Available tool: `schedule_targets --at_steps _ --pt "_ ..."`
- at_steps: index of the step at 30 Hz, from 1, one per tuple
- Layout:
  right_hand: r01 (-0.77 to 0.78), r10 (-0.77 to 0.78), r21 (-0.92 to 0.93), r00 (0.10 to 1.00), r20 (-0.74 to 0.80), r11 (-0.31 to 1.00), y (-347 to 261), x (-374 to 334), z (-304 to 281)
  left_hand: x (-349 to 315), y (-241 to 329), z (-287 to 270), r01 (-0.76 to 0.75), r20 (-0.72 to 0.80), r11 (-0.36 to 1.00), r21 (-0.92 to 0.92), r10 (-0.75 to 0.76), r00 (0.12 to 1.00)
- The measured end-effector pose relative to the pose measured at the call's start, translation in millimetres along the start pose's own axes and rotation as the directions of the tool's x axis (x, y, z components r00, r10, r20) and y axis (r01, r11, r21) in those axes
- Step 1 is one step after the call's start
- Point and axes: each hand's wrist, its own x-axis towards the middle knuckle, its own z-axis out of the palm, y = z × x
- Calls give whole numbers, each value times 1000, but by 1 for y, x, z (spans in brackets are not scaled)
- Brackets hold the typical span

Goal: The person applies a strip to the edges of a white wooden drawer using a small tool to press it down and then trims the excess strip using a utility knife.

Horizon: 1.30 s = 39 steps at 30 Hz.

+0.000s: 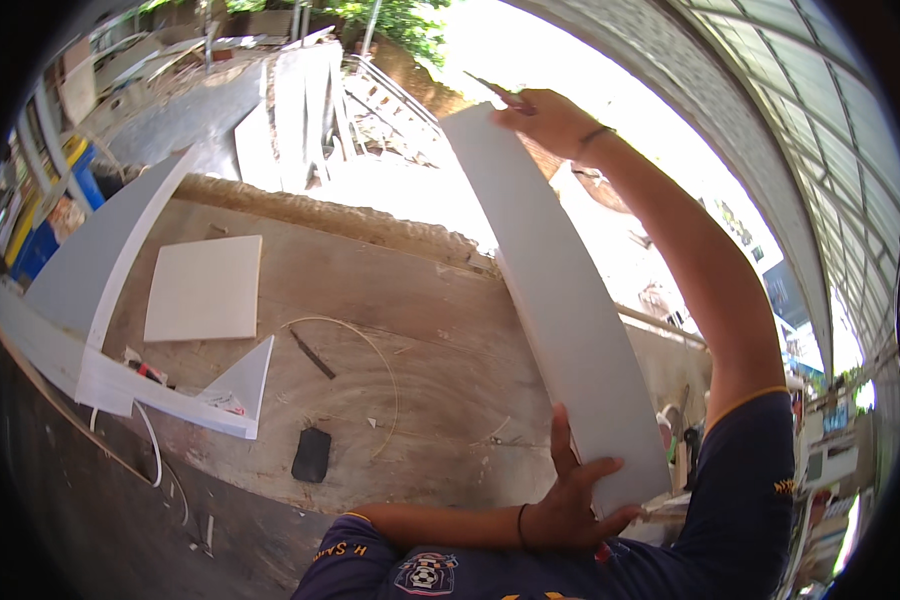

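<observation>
A long, pale grey board point(570, 300) slants across the right half, raised above the work surface. My left hand point(575, 495) holds its near end, fingers spread over the edge and face. At the far end, my right hand point(548, 122) is closed around a thin, dark, pencil-like tool point(490, 86) that points out to the left. The same hand touches the board's far corner. Which fingers bear on the board there is hard to make out.
On the brown work surface point(440, 360) lie a square white panel point(204, 288), a dark thin strip point(313, 355), a black pad point(312, 455) and a thin curved strand point(395, 375). A white-edged angled frame point(120, 375) stands left. Sheets point(305, 110) lean beyond the far ledge.
</observation>
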Motion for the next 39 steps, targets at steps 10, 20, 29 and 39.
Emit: schedule_targets --at_steps 10,20,29,39 --pt "-176 162 241 984 78 954 -21 -106 -19 8 -1 -4 -90 18 974 209 89 996" --pt "3 3 260 1000 -23 966 -37 -256 -25 10 0 -16 -77 80 946 314 55 995" --pt "-132 115 376 991 68 917 -53 -361 -35 12 0 -12 -70 55 941 331 55 997" --pt "-135 -7 799 985 171 586 33 -405 23 1 -5 -8 -85 -153 950 301 136 979"
